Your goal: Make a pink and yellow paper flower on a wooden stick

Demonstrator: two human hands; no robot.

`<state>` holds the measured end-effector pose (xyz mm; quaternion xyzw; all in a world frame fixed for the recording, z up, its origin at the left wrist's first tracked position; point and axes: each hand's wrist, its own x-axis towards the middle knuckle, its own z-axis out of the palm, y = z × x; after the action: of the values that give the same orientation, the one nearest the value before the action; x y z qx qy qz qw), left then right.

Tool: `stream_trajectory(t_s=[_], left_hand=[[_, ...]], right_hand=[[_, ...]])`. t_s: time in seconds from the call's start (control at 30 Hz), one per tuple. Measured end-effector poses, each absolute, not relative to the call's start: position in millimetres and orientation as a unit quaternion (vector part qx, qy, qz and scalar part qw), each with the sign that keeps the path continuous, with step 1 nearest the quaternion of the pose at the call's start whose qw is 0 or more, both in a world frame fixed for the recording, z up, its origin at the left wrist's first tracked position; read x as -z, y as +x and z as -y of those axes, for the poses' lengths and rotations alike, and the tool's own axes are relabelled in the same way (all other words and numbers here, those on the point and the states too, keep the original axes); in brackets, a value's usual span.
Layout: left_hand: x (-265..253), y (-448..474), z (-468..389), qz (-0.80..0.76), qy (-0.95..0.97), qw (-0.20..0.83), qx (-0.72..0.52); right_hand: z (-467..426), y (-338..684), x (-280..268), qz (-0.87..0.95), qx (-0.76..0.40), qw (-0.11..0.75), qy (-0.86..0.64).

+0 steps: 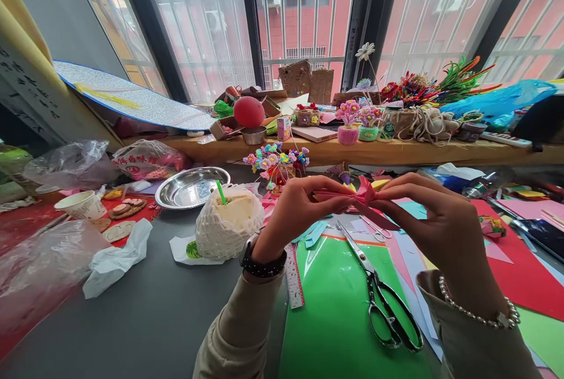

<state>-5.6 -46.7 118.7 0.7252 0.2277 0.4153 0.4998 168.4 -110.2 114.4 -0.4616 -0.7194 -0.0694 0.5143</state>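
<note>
Both hands hold a folded pink paper piece [365,192] up above the table, its ends sticking out like a bow. My left hand [303,203] pinches its left part between thumb and fingers. My right hand [434,211] grips the other side, thumb and index finger closed near the middle fold. Below lie large black-handled scissors [372,276], their blades pointing away, on a green sheet [330,326]. A ruler [294,279] lies along the sheet's left edge, partly behind my left wrist. Light blue paper strips [315,233] sit just under the hands.
A coconut with a green straw [229,220] stands left of my left wrist. Behind it are a metal plate [194,188] and paper cup [83,205]. Coloured papers [529,261] and a phone [540,235] lie right. Craft flowers [277,161] and a crowded windowsill [286,150] are ahead.
</note>
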Motion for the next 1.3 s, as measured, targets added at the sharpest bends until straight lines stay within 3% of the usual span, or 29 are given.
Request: stream_trajectory(t_s=[0.33,0.57,0.87,1.3], left_hand=[[-122,-13,42,-0.205,0.694,0.585,-0.366],[-120,-14,39,-0.223,0.685,0.585,-0.373],[-114,-1,37,-0.106,0.601,0.678,-0.411],[-118,-5,46,-0.193,0.67,0.605,-0.384]], right_hand=[[113,174,-118,0.695,0.016,0.552,-0.461],[110,171,-117,0.772,0.062,0.471,-0.422],[115,162,-115,0.757,0.103,0.532,-0.364],[124,162,-119,0.767,0.119,0.495,-0.391]])
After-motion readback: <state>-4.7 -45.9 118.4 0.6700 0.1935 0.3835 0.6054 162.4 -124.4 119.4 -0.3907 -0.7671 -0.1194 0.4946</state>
